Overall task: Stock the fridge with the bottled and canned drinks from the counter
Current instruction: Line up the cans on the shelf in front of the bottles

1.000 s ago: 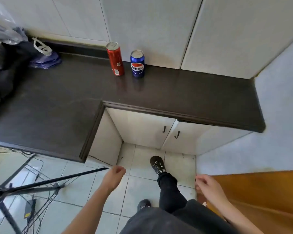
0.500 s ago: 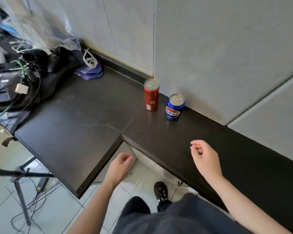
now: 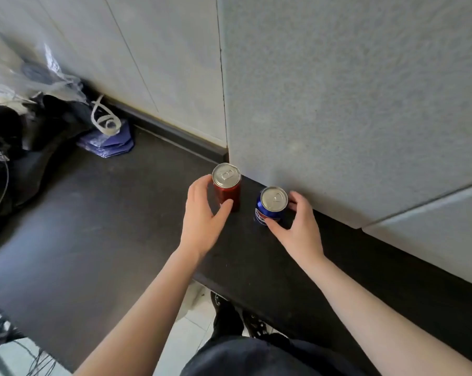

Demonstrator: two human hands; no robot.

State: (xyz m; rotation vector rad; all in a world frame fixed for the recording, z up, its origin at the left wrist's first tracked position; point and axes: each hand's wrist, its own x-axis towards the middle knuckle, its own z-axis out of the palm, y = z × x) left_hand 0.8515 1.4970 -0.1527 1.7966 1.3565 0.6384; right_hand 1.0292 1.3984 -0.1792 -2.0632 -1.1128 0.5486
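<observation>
Against grey wall panel [image 3: 338, 104], at back of dark counter [image 3: 93, 240] — two cans upright, near each other, not touching. Left hand [image 3: 199, 221] curled round red can [image 3: 226, 185], thumb in front. Right hand [image 3: 300, 232] likewise round blue can [image 3: 273, 199]. Neither lifted. Fridge not in view. Risk: hasty double lift, shallow grip — can slips, tips, dents.

Surface: dark counter [image 3: 99, 240] along a pale wall.
Back edge: red can [image 3: 227, 191] and blue can [image 3: 273, 199], upright, near, apart.
Left end: purple bag [image 3: 107, 142], black bags [image 3: 25, 147].
</observation>
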